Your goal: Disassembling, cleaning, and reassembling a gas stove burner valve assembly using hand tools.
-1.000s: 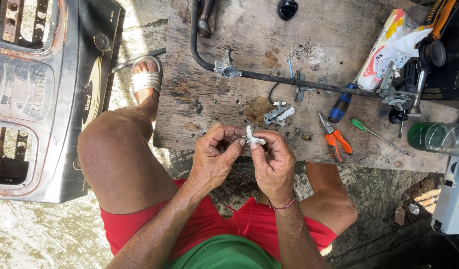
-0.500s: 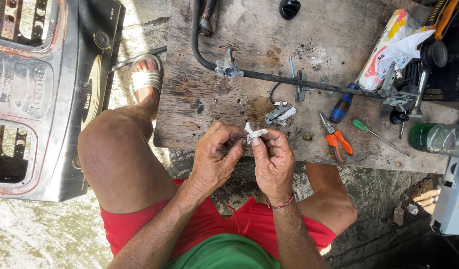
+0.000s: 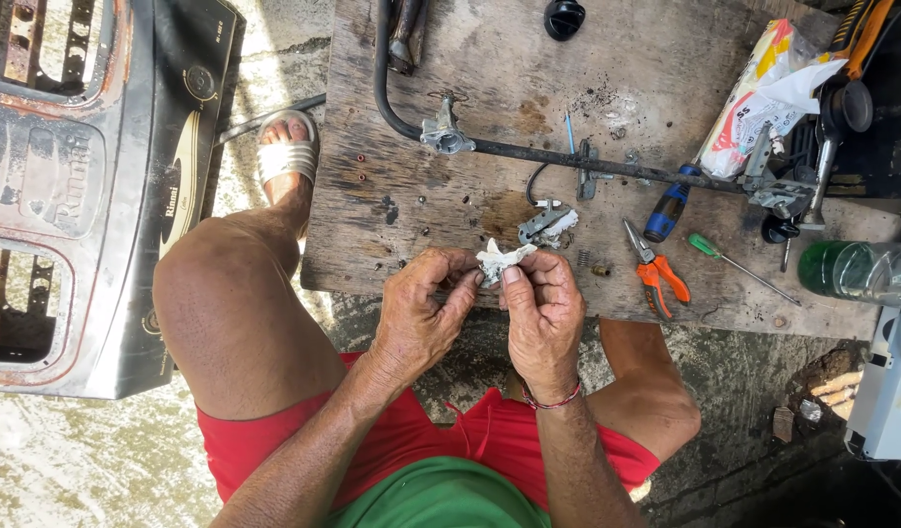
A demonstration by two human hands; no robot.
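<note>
Outdoors, a black stove top (image 3: 88,196) lies on the ground left of a worn wooden board (image 3: 470,59). Across the board runs a dark metal pipe (image 3: 528,152), with orange pliers (image 3: 656,274) nearer the edge. Left hand (image 3: 421,313) and right hand (image 3: 540,315) meet over that edge, fingertips pinching a small white wad (image 3: 501,258) between them.

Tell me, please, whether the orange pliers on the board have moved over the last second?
No. The orange pliers lie in the same spot beside the blue screwdriver on the wooden board.
</note>
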